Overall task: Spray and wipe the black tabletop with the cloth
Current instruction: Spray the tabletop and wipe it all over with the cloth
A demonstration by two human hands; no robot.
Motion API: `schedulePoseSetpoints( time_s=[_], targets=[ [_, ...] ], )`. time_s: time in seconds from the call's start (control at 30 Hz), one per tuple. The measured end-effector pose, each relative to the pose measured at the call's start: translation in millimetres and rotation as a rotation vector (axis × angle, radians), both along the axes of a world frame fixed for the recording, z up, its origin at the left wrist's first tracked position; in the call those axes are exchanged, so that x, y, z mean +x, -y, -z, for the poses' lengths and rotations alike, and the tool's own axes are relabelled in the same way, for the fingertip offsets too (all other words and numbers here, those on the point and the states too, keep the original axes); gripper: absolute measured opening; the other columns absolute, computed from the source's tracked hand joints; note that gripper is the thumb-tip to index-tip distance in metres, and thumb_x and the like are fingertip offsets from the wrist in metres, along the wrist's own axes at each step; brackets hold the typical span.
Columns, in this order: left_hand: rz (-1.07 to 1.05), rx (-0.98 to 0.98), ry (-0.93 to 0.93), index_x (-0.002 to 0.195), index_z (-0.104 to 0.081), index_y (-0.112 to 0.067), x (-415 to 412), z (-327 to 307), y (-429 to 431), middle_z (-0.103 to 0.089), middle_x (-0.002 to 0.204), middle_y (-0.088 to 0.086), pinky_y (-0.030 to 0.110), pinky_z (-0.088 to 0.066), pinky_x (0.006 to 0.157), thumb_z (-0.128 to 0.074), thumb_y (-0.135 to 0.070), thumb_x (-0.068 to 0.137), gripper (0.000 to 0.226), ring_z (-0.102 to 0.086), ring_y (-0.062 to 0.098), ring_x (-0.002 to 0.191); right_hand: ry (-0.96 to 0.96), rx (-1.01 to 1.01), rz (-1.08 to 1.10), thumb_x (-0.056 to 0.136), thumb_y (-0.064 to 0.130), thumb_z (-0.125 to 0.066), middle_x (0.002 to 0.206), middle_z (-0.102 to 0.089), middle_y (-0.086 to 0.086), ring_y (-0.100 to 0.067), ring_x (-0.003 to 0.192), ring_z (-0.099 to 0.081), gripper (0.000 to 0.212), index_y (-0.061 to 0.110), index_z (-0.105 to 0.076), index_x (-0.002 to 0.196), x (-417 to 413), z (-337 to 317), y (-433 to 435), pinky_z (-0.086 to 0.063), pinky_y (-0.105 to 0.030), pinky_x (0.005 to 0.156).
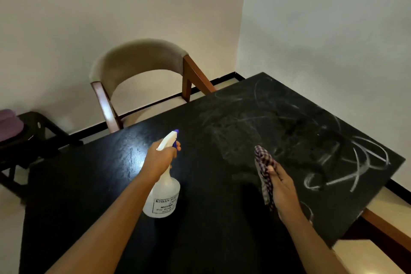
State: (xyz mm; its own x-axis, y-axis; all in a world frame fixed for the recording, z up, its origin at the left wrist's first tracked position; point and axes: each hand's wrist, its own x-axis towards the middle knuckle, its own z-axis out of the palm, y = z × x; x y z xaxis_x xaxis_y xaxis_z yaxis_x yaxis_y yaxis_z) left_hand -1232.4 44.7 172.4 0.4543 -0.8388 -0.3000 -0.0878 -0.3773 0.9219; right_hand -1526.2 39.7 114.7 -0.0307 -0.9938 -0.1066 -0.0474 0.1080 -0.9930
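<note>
The black tabletop [222, 218] fills the lower middle of the view, with white chalky streaks and smears across its far right half. My left hand [161, 157] grips the neck of a translucent white spray bottle [163, 196] with a blue nozzle, held above the table, nozzle pointing toward the smeared area. My right hand [283, 189] holds a bunched purple-and-white checked cloth [264, 169] just above the tabletop, near the edge of the smears.
A beige upholstered chair [142, 60] with a wooden frame stands at the table's far side. A dark low stand [33, 135] with a purple item sits at the left against the wall. The white walls meet in a corner behind the table.
</note>
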Motion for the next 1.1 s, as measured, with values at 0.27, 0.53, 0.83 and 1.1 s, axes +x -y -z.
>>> schedulePoseSetpoints(
  time_s=[0.27, 0.53, 0.83, 1.1],
  targets=[
    [0.040, -0.123, 0.170, 0.090, -0.066, -0.027, 42.3, 20.9, 79.4, -0.068, 0.095, 0.009, 0.037, -0.051, 0.071, -0.054, 0.001, 0.083, 0.032, -0.063, 0.023, 0.086, -0.328, -0.123, -0.059, 0.103, 0.026, -0.041, 0.134, -0.056, -0.003, -0.017, 0.125, -0.050, 0.040, 0.016, -0.048, 0.141, 109.0, 1.8, 158.5, -0.036, -0.028, 0.106],
    [-0.145, -0.394, 0.227, 0.107, -0.057, -0.032, 60.9, 41.3, 79.2, -0.066, 0.091, -0.012, 0.019, -0.050, 0.071, -0.061, -0.004, 0.081, 0.039, -0.060, -0.004, 0.073, -0.865, -0.480, -0.454, 0.102, 0.023, -0.039, 0.150, -0.040, -0.007, -0.020, 0.141, -0.030, 0.043, 0.015, -0.039, 0.144, 249.2, 40.9, 285.3, -0.014, -0.039, 0.118],
    [-0.193, -0.482, 0.218, 0.101, -0.047, -0.034, 63.6, 62.0, 82.0, -0.063, 0.077, -0.021, 0.010, -0.051, 0.061, -0.061, -0.015, 0.072, 0.037, -0.062, -0.016, 0.074, -1.300, -0.456, -0.670, 0.097, 0.056, -0.030, 0.160, -0.017, -0.001, -0.026, 0.147, -0.009, 0.059, 0.031, -0.021, 0.151, 285.8, 88.2, 309.5, -0.009, -0.060, 0.114],
    [-0.113, -0.510, 0.229, 0.098, -0.046, -0.044, 54.3, 40.6, 73.2, -0.060, 0.082, -0.048, 0.019, -0.050, 0.073, -0.050, -0.005, 0.076, 0.045, -0.060, -0.020, 0.086, -1.258, -0.455, -0.669, 0.090, 0.071, -0.029, 0.161, -0.014, -0.003, -0.024, 0.147, -0.008, 0.078, 0.028, -0.015, 0.153, 206.3, 81.2, 228.1, 0.000, -0.052, 0.115]
  ],
)
